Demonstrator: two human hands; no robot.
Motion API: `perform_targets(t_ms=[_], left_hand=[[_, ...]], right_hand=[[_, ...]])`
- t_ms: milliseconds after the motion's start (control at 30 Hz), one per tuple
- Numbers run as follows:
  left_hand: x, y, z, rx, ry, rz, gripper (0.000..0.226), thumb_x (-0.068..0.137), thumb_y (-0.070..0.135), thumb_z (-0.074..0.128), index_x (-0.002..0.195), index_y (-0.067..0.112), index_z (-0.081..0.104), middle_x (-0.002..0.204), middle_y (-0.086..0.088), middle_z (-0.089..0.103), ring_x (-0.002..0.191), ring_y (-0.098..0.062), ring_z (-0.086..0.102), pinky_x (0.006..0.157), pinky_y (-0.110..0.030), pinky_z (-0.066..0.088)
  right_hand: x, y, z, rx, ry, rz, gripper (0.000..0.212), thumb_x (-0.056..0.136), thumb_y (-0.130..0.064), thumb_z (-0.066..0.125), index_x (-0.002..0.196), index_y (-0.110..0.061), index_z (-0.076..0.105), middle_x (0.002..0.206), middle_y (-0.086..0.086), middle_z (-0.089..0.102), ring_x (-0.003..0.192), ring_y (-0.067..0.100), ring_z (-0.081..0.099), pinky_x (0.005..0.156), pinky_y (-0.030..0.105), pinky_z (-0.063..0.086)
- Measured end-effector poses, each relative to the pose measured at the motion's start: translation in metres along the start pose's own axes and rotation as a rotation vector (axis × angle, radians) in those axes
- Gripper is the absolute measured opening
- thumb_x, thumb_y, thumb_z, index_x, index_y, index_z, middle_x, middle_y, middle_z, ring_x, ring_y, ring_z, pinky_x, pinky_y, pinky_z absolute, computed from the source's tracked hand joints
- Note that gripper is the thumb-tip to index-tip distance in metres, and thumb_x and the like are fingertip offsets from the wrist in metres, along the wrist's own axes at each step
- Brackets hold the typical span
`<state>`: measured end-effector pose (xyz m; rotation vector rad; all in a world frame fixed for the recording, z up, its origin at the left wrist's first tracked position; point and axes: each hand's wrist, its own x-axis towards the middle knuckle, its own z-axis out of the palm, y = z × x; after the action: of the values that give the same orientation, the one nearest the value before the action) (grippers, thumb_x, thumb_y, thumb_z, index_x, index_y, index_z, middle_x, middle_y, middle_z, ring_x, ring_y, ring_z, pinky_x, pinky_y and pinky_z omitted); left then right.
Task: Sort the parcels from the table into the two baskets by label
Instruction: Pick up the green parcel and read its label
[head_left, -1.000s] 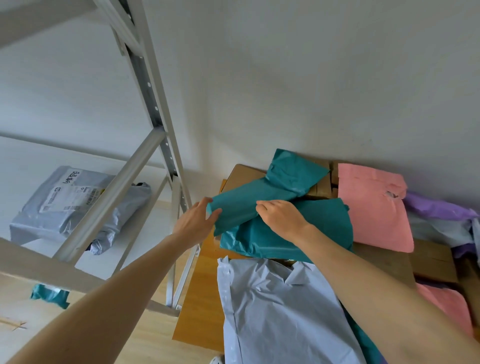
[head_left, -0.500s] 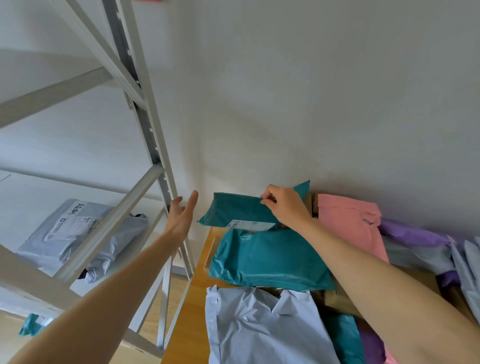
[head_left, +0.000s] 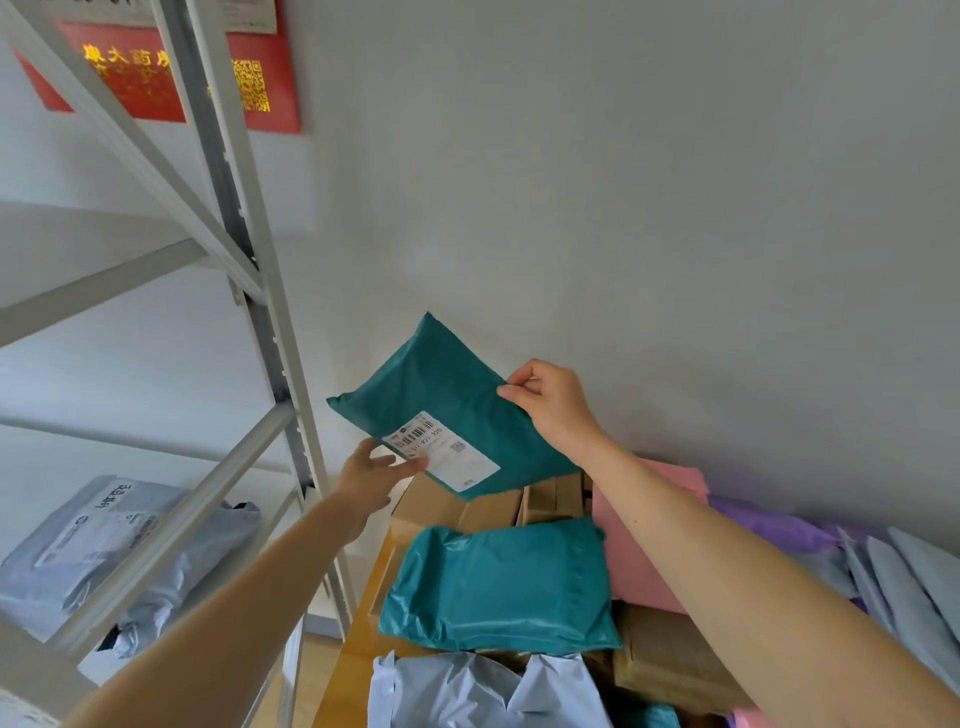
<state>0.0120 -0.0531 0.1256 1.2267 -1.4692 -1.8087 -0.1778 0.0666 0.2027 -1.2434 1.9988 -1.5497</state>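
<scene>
A teal poly-mailer parcel (head_left: 441, 395) is lifted above the table, its white barcode label (head_left: 441, 449) facing me. My right hand (head_left: 553, 402) pinches its upper right edge. My left hand (head_left: 371, 480) holds its lower left edge, thumb on the label. Beneath it a second teal parcel (head_left: 498, 590) lies flat on brown cardboard boxes (head_left: 498, 506). A pink parcel (head_left: 639, 561) lies behind my right forearm. No basket is in view.
A grey metal shelf rack (head_left: 270, 332) stands on the left, with a grey parcel (head_left: 104, 540) on its shelf. Pale grey mailers (head_left: 467, 691) lie at the table's near edge, purple and grey ones (head_left: 893, 571) at the right. A red sign (head_left: 156, 83) hangs on the wall.
My right hand raised the teal parcel off the pile and turned its label toward me. My left hand came back from the rack post and took its lower edge.
</scene>
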Motion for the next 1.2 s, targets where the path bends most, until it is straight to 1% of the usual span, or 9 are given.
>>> perform_targets(t_ms=[100,200,333,433,533,667,833,1067,1200], left_hand=[[-0.006,0.017,0.009,0.009,-0.051,0.075,0.059,0.083,0.015,0.075,0.133,0.020,0.046,0.120,-0.005,0.064,0.110,-0.029,0.057,0.102,-0.052,0.040],[-0.011,0.033,0.012,0.010,-0.072,0.139,0.052,0.084,0.013,0.074,0.128,0.022,0.048,0.113,-0.005,0.066,0.106,-0.030,0.062,0.099,-0.053,0.046],[-0.016,0.052,0.012,0.039,-0.100,0.198,0.050,0.084,0.013,0.073,0.127,0.022,0.049,0.104,-0.006,0.070,0.095,-0.026,0.068,0.079,-0.044,0.057],[-0.023,0.066,0.016,0.076,-0.098,0.226,0.047,0.085,0.015,0.071,0.126,0.023,0.049,0.105,-0.007,0.069,0.090,-0.023,0.069,0.065,-0.036,0.059],[-0.028,0.074,0.019,0.101,-0.100,0.237,0.046,0.085,0.015,0.071,0.125,0.025,0.049,0.105,-0.008,0.068,0.092,-0.025,0.068,0.077,-0.045,0.058],[-0.033,0.081,0.031,0.124,-0.096,0.241,0.045,0.086,0.015,0.070,0.124,0.025,0.049,0.106,-0.010,0.067,0.094,-0.026,0.067,0.084,-0.051,0.055],[-0.038,0.088,0.044,0.152,-0.085,0.264,0.045,0.087,0.014,0.069,0.125,0.026,0.048,0.111,-0.010,0.062,0.101,-0.028,0.064,0.087,-0.051,0.056],[-0.045,0.087,0.053,0.202,-0.075,0.258,0.046,0.087,0.015,0.069,0.126,0.026,0.048,0.110,-0.009,0.060,0.101,-0.029,0.062,0.086,-0.052,0.054],[-0.051,0.087,0.060,0.215,-0.084,0.267,0.045,0.087,0.015,0.069,0.124,0.027,0.047,0.110,-0.008,0.060,0.103,-0.030,0.062,0.086,-0.053,0.053]], right_hand=[[0.001,-0.010,-0.010,0.119,0.070,0.043,0.008,0.087,-0.011,0.070,0.085,-0.008,0.063,0.087,0.005,0.070,0.075,0.008,0.065,0.063,0.011,0.048],[0.003,-0.014,-0.020,0.192,0.134,0.085,0.009,0.088,-0.013,0.070,0.088,-0.006,0.064,0.089,0.006,0.070,0.080,0.014,0.067,0.068,0.018,0.052],[0.001,-0.016,-0.034,0.217,0.173,0.089,0.012,0.091,-0.009,0.066,0.103,-0.008,0.065,0.095,0.002,0.069,0.082,0.012,0.067,0.060,0.012,0.051],[0.000,-0.015,-0.042,0.213,0.160,0.057,0.029,0.092,-0.008,0.063,0.120,-0.018,0.062,0.112,0.001,0.068,0.096,0.011,0.068,0.078,0.022,0.057],[-0.003,-0.016,-0.047,0.223,0.151,0.053,0.027,0.093,-0.004,0.060,0.114,-0.020,0.065,0.115,0.003,0.069,0.097,0.012,0.068,0.085,0.030,0.057],[-0.007,-0.017,-0.056,0.262,0.142,0.046,0.030,0.092,-0.001,0.061,0.117,-0.018,0.064,0.107,0.002,0.070,0.087,0.002,0.068,0.071,0.016,0.056],[-0.014,-0.009,-0.069,0.302,0.037,0.104,0.054,0.084,0.003,0.068,0.129,-0.022,0.057,0.110,0.005,0.069,0.094,0.009,0.068,0.070,0.017,0.056],[-0.027,0.001,-0.082,0.164,-0.066,0.109,0.074,0.079,0.009,0.070,0.139,-0.027,0.046,0.110,-0.002,0.059,0.111,0.024,0.060,0.093,0.038,0.054],[-0.035,0.001,-0.089,0.142,-0.059,0.102,0.075,0.080,0.010,0.069,0.141,-0.026,0.043,0.115,0.004,0.058,0.111,0.025,0.060,0.082,0.025,0.055]])
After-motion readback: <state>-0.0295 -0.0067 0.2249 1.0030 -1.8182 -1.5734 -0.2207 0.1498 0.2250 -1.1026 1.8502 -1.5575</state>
